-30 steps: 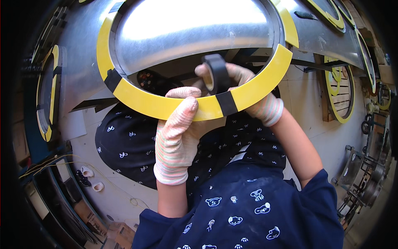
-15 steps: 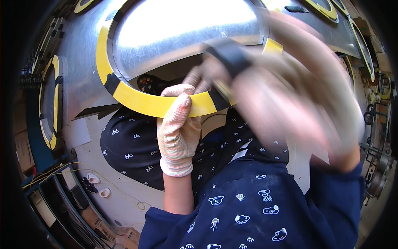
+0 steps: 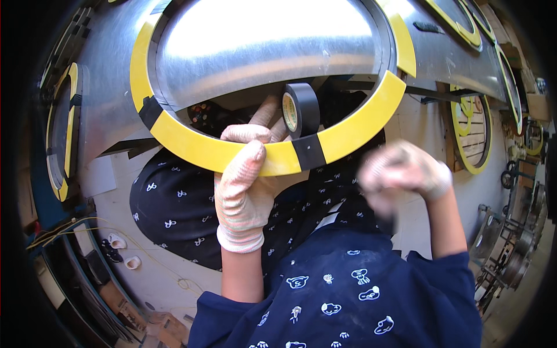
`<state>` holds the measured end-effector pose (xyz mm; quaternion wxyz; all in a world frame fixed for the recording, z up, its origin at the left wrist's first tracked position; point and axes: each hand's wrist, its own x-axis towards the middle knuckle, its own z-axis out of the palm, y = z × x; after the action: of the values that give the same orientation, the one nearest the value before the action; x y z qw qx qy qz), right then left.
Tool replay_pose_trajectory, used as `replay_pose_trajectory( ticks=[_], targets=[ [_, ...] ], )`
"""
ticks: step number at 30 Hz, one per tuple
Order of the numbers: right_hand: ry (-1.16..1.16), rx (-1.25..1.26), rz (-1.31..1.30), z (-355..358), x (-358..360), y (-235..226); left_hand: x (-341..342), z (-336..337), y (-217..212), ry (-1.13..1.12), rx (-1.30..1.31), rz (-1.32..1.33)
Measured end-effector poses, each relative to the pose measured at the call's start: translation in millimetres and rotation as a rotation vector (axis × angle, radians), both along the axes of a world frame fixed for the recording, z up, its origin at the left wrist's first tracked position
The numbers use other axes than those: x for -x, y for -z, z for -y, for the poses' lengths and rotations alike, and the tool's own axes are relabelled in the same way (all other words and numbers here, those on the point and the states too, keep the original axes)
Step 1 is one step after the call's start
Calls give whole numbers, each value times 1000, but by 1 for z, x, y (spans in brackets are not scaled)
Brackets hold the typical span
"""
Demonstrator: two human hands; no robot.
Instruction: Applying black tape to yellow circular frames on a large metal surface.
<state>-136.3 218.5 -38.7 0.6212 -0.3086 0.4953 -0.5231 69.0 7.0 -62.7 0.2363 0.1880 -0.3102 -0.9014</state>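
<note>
A large yellow ring (image 3: 197, 142) made of joined curved segments leans out over the near edge of the metal tabletop. My left hand (image 3: 246, 185), in a pale knitted glove, pinches its near rim between thumb and fingers. Black tape bands (image 3: 309, 152) wrap some of the joints. From the band just right of my left hand, a roll of black tape (image 3: 301, 110) hangs at the ring's inner side, seemingly still joined to it. My gloved right hand (image 3: 406, 171) is apart from the ring, to its lower right, curled and blurred. Something dark shows below its fingers, too smeared to name.
The ring's far side lies on the shiny metal tabletop (image 3: 110, 110). More yellow rings stand at the left (image 3: 72, 127) and right (image 3: 478, 165). A dark brush-like piece (image 3: 428, 27) lies on the table. Shelving (image 3: 87, 278) and a yellow cord (image 3: 151, 267) are at lower left.
My right hand has swung from over the ring down to its lower right, away from the tape roll. The roll now hangs by the band. My left hand keeps its grip.
</note>
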Motion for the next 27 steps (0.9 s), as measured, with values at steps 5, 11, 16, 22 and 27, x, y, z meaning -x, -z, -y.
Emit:
replay_pose_trajectory(
  ticks=[5,11,16,22,27],
  targets=[
    [270,-103,265,50,-3,-82,5,-3,-2,-13,13,-84],
    [258,-390,408,59,-34,-104,12,3,-6,-132,27,13],
    [159,-364,197,42,-51,-16,19,12,-2,-68,87,64],
    [77,81,71,52,-24,37,24,-10,4,171,518,141],
    [629,-150,-533,0,47,-73,33,-14,24,44,834,178]
  ],
)
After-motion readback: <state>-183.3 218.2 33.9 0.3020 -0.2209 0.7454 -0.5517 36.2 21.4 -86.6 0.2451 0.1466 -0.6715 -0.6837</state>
